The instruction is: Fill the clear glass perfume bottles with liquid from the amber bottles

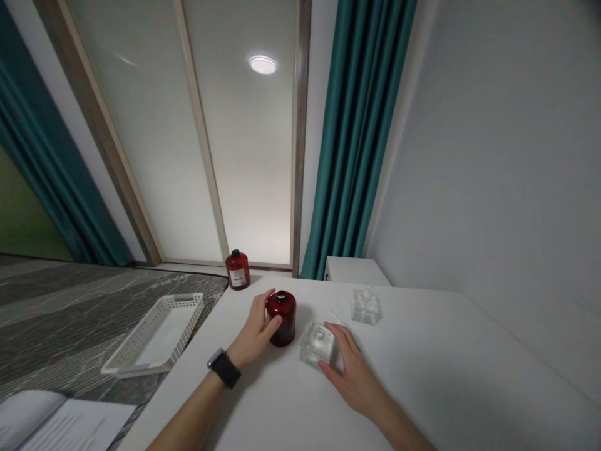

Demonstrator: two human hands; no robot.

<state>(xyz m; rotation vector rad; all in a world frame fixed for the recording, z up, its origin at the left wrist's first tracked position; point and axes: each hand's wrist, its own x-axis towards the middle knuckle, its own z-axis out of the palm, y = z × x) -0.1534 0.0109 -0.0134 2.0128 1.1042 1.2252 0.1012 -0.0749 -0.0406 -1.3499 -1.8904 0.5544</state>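
At the middle of the desk (pixel 417 357) we have a bottle (pixel 286 326), our left hand (pixel 251 339) around its left side; just right, a glass bottle (pixel 312 342), our right hand (pixel 351 378) at its right. Behind, further right, a second glass bottle (pixel 365 308); back left, a capped bottle (pixel 238 273). Left of the desk, a basket (pixel 159 338) lies beyond an open book (pixel 77 425).

Near bottle (pixel 282 326): deep red, darker toward its base
Far bottle (pixel 238 262): red — black cap (pixel 235 252), whitish label (pixel 238 278) with dark print
Glass bottles (pixel 313 346): clear, colourless
Basket (pixel 164 332): white, dotted with holes
Surface at left (pixel 70 319): dark grey — pale streaks, fine stripes
Curtains (pixel 359 125): solid teal
Tabletop (pixel 422 351): plain white
Watch strap (pixel 228 371): black
Open pages (pixel 84 426): white, lined with dark print
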